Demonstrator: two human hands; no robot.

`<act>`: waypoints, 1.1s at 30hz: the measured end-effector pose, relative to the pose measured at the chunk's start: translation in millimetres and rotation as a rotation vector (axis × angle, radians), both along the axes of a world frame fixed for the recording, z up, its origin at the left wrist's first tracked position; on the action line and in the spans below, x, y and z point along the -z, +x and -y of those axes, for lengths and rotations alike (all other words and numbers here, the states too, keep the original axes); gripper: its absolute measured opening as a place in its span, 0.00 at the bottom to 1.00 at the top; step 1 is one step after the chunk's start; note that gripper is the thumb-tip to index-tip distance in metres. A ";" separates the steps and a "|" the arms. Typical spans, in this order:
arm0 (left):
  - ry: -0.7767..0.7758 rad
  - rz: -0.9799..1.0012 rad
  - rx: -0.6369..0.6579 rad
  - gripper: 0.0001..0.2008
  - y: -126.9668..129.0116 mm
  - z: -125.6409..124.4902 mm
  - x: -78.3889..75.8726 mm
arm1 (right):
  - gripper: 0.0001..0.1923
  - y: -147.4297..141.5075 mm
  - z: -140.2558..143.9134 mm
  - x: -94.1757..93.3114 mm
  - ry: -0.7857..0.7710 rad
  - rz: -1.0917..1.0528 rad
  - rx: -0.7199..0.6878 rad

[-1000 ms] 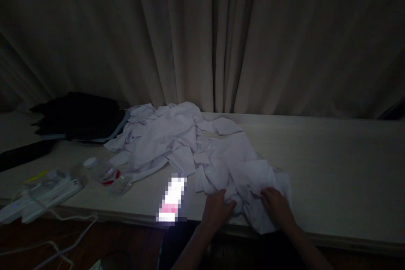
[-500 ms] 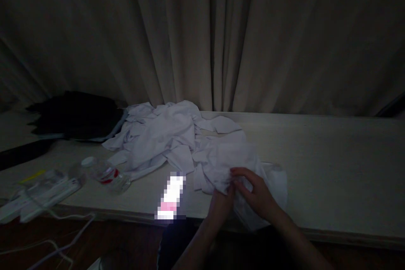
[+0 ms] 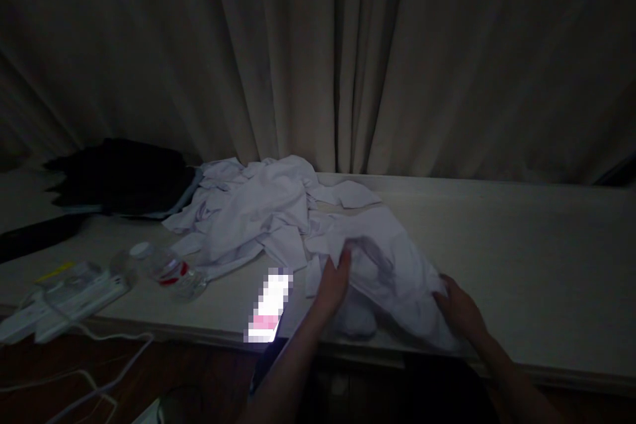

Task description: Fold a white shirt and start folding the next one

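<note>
A pale white garment [image 3: 382, 258] lies crumpled near the front edge of a long light table [image 3: 521, 245]. My left hand [image 3: 334, 283] grips its left part and lifts that part off the table. My right hand [image 3: 460, 308] holds its lower right edge close to the table's front edge. The cloth is stretched between the two hands. More white clothing [image 3: 253, 212] is heaped behind and to the left, touching this garment.
A lit phone [image 3: 271, 308] lies at the front edge left of my left hand. Further left lie a plastic bottle [image 3: 166, 270], a white power strip [image 3: 69, 298] with cables, and a dark clothes pile [image 3: 124, 175]. Curtains [image 3: 348, 59] hang behind.
My hands were together on the garment's front. They have moved apart: the left rose with the cloth, the right swung out to the right edge, and the fabric is spread between them.
</note>
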State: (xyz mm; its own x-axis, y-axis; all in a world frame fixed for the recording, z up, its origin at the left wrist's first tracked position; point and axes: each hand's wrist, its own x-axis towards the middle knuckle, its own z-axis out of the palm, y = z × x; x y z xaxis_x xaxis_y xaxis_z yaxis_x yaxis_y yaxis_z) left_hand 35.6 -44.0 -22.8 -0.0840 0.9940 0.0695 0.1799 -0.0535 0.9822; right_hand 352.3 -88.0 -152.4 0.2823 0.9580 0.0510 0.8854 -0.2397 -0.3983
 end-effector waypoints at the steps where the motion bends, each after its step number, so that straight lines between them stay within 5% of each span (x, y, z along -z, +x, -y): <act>1: 0.022 0.008 -0.027 0.25 -7.6 -10.6 -10.5 | 0.28 12.9 0.3 -12.6 -0.004 -0.029 0.052; 5: 0.179 0.013 -0.048 0.29 -26.0 -41.6 -44.8 | 0.26 70.2 2.1 -66.4 0.109 -0.064 0.250; 8: 0.159 -0.015 -0.025 0.30 -19.0 -43.9 -39.5 | 0.25 94.9 10.3 -83.6 0.137 -0.158 0.325; 12: -0.067 -0.091 0.101 0.29 -2.7 -25.7 11.6 | 0.23 95.2 25.2 -61.2 0.029 -0.237 0.229; 16: -0.065 -0.167 0.156 0.24 -7.8 -6.3 51.2 | 0.25 80.4 38.3 -29.7 0.037 -0.171 0.111; 19: -0.014 -0.266 0.010 0.29 -24.2 2.9 52.2 | 0.27 65.5 49.4 -25.8 0.191 -0.004 0.012; 24: 0.177 -0.736 -0.175 0.36 -45.6 20.2 39.7 | 0.22 29.9 77.1 -27.7 0.326 0.175 -0.076; 26: 0.233 -0.873 -0.074 0.31 -45.9 28.9 41.3 | 0.20 12.2 89.1 -17.9 0.281 0.174 -0.195; 29: 0.266 -1.053 0.265 0.30 -40.1 41.6 54.2 | 0.29 -10.3 101.1 7.1 0.218 0.230 -0.319; 31: 0.174 -1.139 0.438 0.38 -36.7 48.4 67.9 | 0.34 -16.3 102.5 23.3 0.180 0.260 -0.344; 33: 0.042 -1.213 0.462 0.42 -36.9 52.6 82.0 | 0.30 -13.6 99.1 31.8 0.137 0.260 -0.335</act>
State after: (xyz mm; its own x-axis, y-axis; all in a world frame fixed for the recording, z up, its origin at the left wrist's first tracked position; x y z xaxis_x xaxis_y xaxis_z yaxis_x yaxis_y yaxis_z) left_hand -1.3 -96.6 -104.8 0.4017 0.9093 -0.1090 0.9045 -0.3753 0.2025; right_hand 338.7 -187.1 -184.2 -0.0815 0.9738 0.2122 0.9801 0.1169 -0.1603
